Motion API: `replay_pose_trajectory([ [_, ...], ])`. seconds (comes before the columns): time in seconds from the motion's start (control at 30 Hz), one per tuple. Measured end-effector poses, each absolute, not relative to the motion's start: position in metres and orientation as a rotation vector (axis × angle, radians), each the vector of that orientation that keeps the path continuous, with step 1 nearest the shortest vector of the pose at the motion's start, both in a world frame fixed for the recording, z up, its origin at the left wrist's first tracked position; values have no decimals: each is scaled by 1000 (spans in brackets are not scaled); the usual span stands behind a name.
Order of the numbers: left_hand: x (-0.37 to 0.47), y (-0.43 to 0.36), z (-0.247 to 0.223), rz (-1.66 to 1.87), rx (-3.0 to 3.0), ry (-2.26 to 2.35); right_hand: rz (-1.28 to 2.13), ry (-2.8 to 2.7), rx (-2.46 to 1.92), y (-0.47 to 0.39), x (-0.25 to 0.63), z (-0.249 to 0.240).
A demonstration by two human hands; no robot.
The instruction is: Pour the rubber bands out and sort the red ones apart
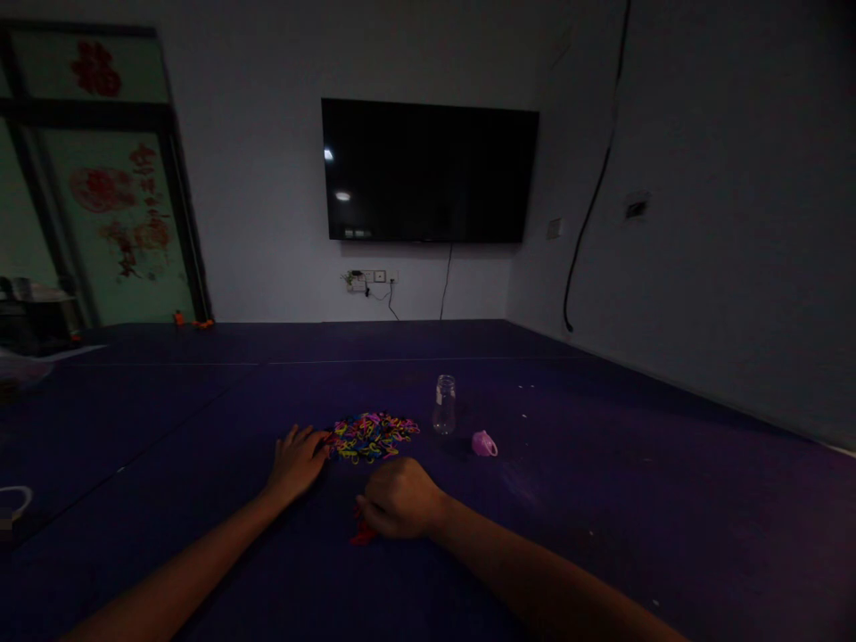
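Note:
A pile of small multicoloured loops [374, 436] lies on the dark purple surface [267, 571]. My left hand [298, 459] rests at the pile's left edge, palm down with its fingers apart. Nearer to me, my right hand [401, 497] is curled above a small group of red pieces [363, 533]; its fingertips are hidden, so what they hold cannot be made out. Behind the right hand stands a clear glass bottle [445, 406] without a lid. To the bottle's right lies a pink cap with a ring [484, 443].
A large dark television [432, 169] hangs on the far wall, with sockets and cables below. Small orange objects [203, 324] lie at the surface's far left edge. A white ring-shaped item [25, 499] is at the left. Small white specks dot the right side.

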State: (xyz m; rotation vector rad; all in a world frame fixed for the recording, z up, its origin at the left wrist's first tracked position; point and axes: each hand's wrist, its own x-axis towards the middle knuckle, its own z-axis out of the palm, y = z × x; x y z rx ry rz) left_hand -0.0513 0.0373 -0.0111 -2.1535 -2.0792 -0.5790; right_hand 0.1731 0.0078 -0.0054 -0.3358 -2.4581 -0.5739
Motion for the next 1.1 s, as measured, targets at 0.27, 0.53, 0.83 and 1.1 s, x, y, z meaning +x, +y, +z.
replay_pose_trajectory([
  [0.27, -44, 29, 0, -557, -2143, -2075, -594, -2444, -326, 7, 172, -4],
  [0.53, -39, 21, 6, -642, -2333, -1885, -579, -2455, -310, 8, 172, -5],
  [0.83, -44, 26, 1, -659, -2348, -1896, -555, -2467, -332, 7, 173, -4],
  [1.1, -42, 25, 2, -691, -2363, -1935, -570, -2476, -333, 8, 172, -4],
])
